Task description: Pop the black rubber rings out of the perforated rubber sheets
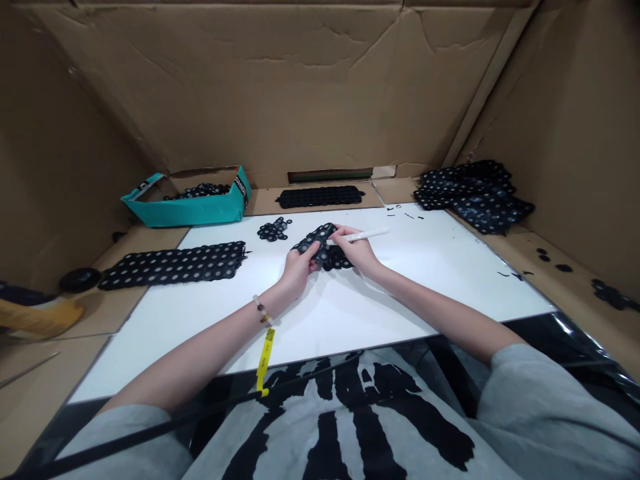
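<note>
Head view: teal box [184, 211] holds black discs [197, 192], apparently.

Right grip [357, 250] holds a white pen [367, 235] jutting rightward; a hand could pass over the white board [415, 280] to the black mesh stack [473, 197], small black scraps [400, 212] lying between. Left grip [300, 269] sits just short of the loose black rings [274, 229], far mesh strip [320, 197] behind them. Farther left, mesh sheet [173, 265] and teal box [185, 207] obstruct; cardboard wall [270, 87] closes the back.
</note>
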`<state>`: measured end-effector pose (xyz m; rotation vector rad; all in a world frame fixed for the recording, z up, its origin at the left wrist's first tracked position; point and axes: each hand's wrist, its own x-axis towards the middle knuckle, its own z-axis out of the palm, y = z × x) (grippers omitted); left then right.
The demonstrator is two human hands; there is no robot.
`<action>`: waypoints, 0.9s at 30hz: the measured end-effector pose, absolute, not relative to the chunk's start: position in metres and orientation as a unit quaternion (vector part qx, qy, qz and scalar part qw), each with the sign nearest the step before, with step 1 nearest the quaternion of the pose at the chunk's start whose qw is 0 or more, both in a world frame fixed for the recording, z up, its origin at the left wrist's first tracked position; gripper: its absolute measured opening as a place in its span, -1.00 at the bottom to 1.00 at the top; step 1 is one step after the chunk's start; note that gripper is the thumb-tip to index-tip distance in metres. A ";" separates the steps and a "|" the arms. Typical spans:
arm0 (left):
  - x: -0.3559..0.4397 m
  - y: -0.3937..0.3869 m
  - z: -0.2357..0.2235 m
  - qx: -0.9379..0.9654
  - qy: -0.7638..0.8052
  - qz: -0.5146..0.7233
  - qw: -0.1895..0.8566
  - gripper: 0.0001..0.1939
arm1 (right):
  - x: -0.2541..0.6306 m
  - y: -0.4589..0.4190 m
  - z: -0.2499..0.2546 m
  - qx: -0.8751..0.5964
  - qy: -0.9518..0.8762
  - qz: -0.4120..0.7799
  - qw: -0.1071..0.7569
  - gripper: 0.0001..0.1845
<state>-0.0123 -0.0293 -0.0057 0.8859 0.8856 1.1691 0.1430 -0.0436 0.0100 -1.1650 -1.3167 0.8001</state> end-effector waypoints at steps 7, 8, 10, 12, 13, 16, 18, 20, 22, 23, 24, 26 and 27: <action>-0.015 -0.031 -0.002 0.377 0.377 0.513 0.673 -0.58 | 0.137 -0.048 0.007 -0.477 -0.649 0.250 0.538 -0.81; -0.015 -0.032 -0.002 0.379 0.375 0.511 0.674 -0.60 | 0.138 -0.047 0.006 -0.474 -0.655 0.242 0.536 -0.81; -0.015 -0.032 -0.001 0.388 0.367 0.506 0.677 -0.65 | 0.140 -0.044 0.006 -0.469 -0.665 0.228 0.535 -0.81; -0.014 -0.033 0.000 0.401 0.361 0.497 0.680 -0.67 | 0.142 -0.042 0.006 -0.459 -0.678 0.215 0.533 -0.79; -0.013 -0.034 0.001 0.406 0.360 0.493 0.680 -0.67 | 0.144 -0.040 0.006 -0.454 -0.683 0.210 0.532 -0.78; -0.012 -0.033 0.002 0.413 0.370 0.485 0.676 -0.66 | 0.150 -0.037 0.008 -0.442 -0.690 0.222 0.529 -0.78; -0.013 -0.031 0.002 0.406 0.380 0.488 0.673 -0.65 | 0.154 -0.036 0.010 -0.440 -0.691 0.235 0.524 -0.78; -0.014 -0.027 0.002 0.385 0.383 0.496 0.678 -0.65 | 0.157 -0.034 0.012 -0.440 -0.696 0.239 0.514 -0.79; -0.015 -0.024 0.003 0.365 0.377 0.498 0.690 -0.66 | 0.160 -0.033 0.014 -0.444 -0.703 0.240 0.502 -0.80; -0.016 -0.023 0.003 0.360 0.372 0.495 0.698 -0.66 | 0.162 -0.032 0.015 -0.447 -0.704 0.243 0.495 -0.80; -0.017 -0.022 0.004 0.358 0.368 0.491 0.704 -0.67 | 0.164 -0.032 0.016 -0.451 -0.705 0.248 0.489 -0.80; -0.018 -0.021 0.004 0.359 0.360 0.490 0.708 -0.66 | 0.168 -0.030 0.019 -0.463 -0.699 0.250 0.485 -0.79; -0.018 -0.022 0.004 0.359 0.359 0.494 0.706 -0.65 | 0.170 -0.030 0.021 -0.471 -0.691 0.242 0.492 -0.79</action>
